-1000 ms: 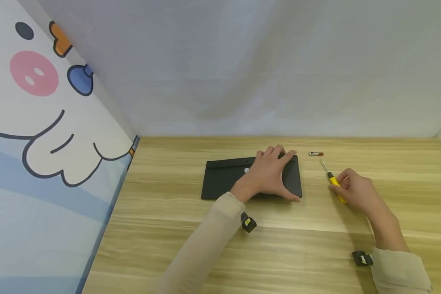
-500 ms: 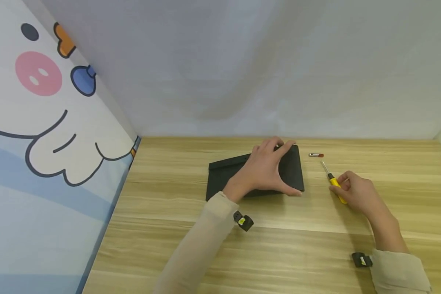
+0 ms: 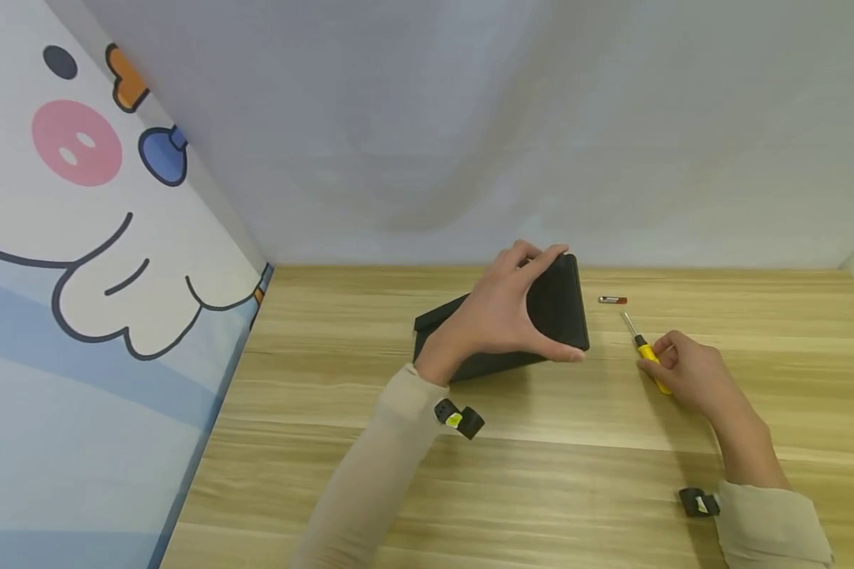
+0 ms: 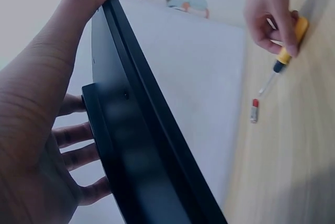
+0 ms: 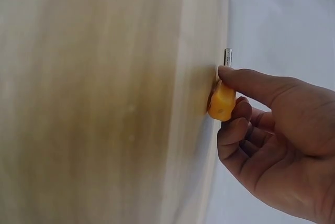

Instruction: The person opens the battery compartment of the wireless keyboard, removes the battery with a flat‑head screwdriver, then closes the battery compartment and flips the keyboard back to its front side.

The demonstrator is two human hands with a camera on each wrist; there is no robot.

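My left hand (image 3: 494,312) grips a flat black rectangular slab (image 3: 558,304) across its width, thumb on the near edge and fingers on the far one. A raised bar runs along its far long side. Its right end is lifted and the left end slopes down toward the table; the hand covers the middle. In the left wrist view the slab (image 4: 152,130) stands edge-on between thumb and fingers. To the right, my right hand (image 3: 693,367) pinches the yellow handle of a screwdriver (image 3: 651,363), whose metal shaft points away from me. The right wrist view shows the handle's rounded yellow end (image 5: 222,106).
A small battery (image 3: 613,300) with a red end lies just beyond the screwdriver's tip. The wood-grain table (image 3: 576,490) meets a pale cloth wall (image 3: 427,158) at the back. A panel with cartoon drawings (image 3: 85,292) borders the left side.
My left hand has raised the slab's right end off the table, tilting it more steeply, while the left end has shifted slightly right. The right hand and screwdriver have stayed nearly still.
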